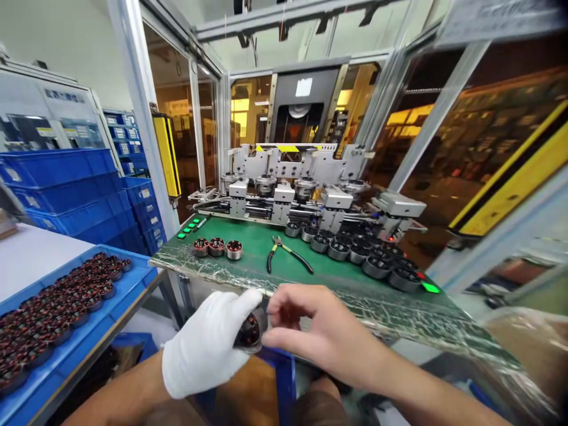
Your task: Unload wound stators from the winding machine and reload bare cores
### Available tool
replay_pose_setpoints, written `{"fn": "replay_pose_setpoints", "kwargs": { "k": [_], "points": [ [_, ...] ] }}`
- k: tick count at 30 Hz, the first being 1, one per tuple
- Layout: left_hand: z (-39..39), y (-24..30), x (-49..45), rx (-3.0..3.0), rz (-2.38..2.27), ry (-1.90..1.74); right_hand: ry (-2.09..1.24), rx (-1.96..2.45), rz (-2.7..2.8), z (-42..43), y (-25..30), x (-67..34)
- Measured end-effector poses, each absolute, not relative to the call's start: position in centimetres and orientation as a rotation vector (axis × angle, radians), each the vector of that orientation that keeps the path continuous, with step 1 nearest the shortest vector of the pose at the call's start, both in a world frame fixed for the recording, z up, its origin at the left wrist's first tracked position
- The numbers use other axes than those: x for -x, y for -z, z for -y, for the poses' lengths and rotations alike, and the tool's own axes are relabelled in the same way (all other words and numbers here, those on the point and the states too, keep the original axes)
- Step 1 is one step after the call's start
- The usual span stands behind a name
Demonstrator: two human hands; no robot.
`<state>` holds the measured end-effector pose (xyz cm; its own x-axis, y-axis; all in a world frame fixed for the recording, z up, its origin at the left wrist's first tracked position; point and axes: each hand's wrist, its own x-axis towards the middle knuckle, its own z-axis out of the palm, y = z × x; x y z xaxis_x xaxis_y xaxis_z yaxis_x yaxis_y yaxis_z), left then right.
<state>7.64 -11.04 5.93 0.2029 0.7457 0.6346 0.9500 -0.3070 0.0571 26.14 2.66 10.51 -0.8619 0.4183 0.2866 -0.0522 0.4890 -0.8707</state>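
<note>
My left hand (208,337), in a white glove, is wrapped around a dark ring-shaped motor stator (249,331) with reddish windings inside. The stator is held up in front of the bench edge, its open face tilted toward me. My right hand (315,328) is bare and sits just right of the stator. Its fingers are curled, with a gap between thumb and forefinger; the thumb tip is close to the stator's rim, and I cannot tell if it touches. Beyond my hands, pliers (286,253) with dark and yellow-green handles lie spread on the green bench top (252,234).
Three stators (216,247) stand in a row at the bench's left. Several black motor rings (339,248) crowd its right side, before a machine with clamping stations (284,192). A blue tray (137,272) of stators is at left, with stacked blue bins (66,183) behind.
</note>
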Motion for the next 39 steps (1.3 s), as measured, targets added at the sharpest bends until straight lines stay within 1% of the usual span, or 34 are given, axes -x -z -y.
{"fn": "replay_pose_setpoints", "kwargs": {
  "k": [3,7,10,16,18,20,24,26,28,29,31,33,36,38,39],
  "points": [
    [10.6,-5.3,-7.8,2.1,1.556,0.685,-1.369,0.34,2.302,-1.6,-9.4,-24.7],
    [11.2,-5.0,-7.5,2.124,1.538,0.639,-1.221,0.246,2.422,-1.3,-8.6,-24.5],
    [11.4,-5.0,-7.4,2.172,1.579,0.689,-0.903,0.104,2.472,-1.4,-7.8,-24.9],
    [12.0,-4.4,-7.2,2.31,1.615,0.828,0.032,-0.173,2.559,-1.1,-7.9,-25.6],
    [12.4,-4.0,-7.2,2.325,1.654,0.937,0.181,-0.271,2.583,-0.9,-8.6,-26.1],
    [12.9,-3.6,-7.2,2.316,1.712,1.08,0.223,-0.307,2.612,-0.8,-9.0,-26.7],
    [14.2,-3.0,-7.2,2.382,1.737,1.381,0.169,-0.295,2.649,-1.7,-8.0,-28.4],
    [14.8,-2.4,-7.1,2.329,1.771,1.604,0.091,-0.22,2.609,-2.5,-6.6,-29.2],
    [15.2,-1.6,-7.2,2.121,1.843,1.84,-0.08,-0.091,2.511,-2.8,-5.1,-29.5],
    [15.2,-1.2,-7.3,2.005,1.885,1.898,-0.221,-0.039,2.449,-2.6,-4.5,-29.3],
    [14.9,-0.4,-7.8,1.842,1.943,1.874,-0.576,-0.022,2.306,-1.5,-3.6,-28.3],
    [14.2,0.0,-8.5,1.81,1.948,1.763,-0.865,-0.083,2.147,0.2,-3.0,-26.7],
    [13.6,0.2,-9.3,1.823,1.908,1.701,-1.039,-0.1,1.934,2.0,-2.2,-24.9],
    [13.7,0.2,-9.5,1.801,1.944,1.807,-1.072,-0.036,1.881,2.2,-1.5,-24.6],
    [13.9,0.2,-9.5,1.769,1.994,1.928,-1.083,0.001,1.89,2.1,-1.1,-24.6]
  ]
}}
